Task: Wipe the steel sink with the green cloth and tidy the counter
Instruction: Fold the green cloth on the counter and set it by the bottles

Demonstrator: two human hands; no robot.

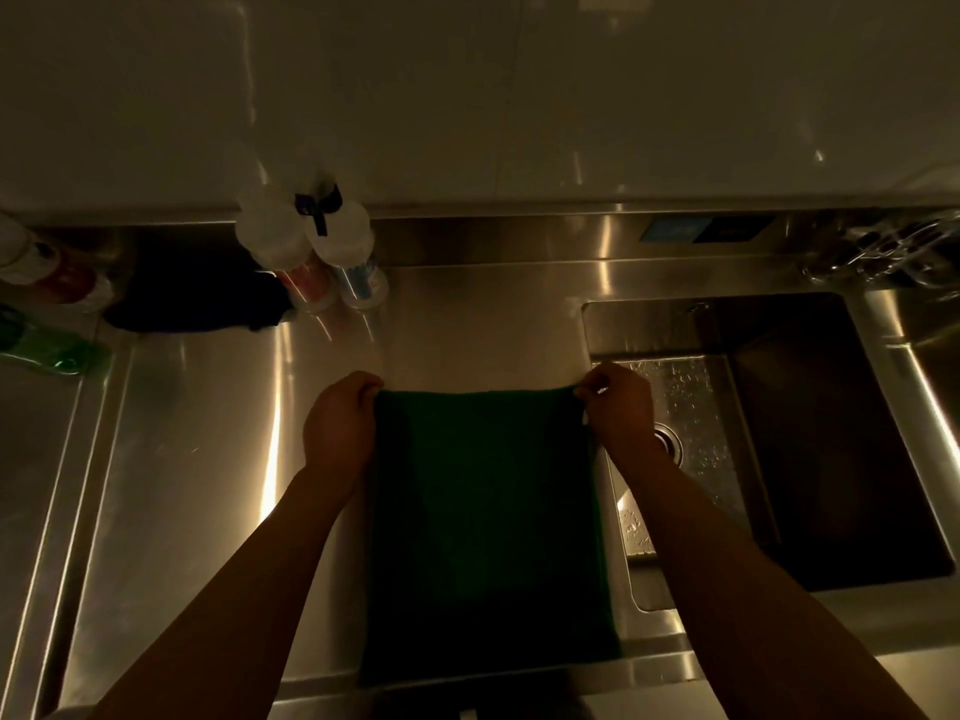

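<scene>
Dim steel table (208, 459) filled the frame, the steel sink (831, 433) set at right. The green cloth (483, 511) was held stretched at centre frame, its top corners pinched by the left grip (337, 423) and right grip (621, 407). Droplets were seen in the sink, so wiping was judged unfinished; bottles (332, 252) and a dark rag (197, 288) at upper left awaited tidying

Dark green cloth (483, 522) — silver steel sink (831, 433) — black rag (197, 293)

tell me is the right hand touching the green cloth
Touching. The head view shows the right hand pinching the far right corner of the green cloth.
</scene>
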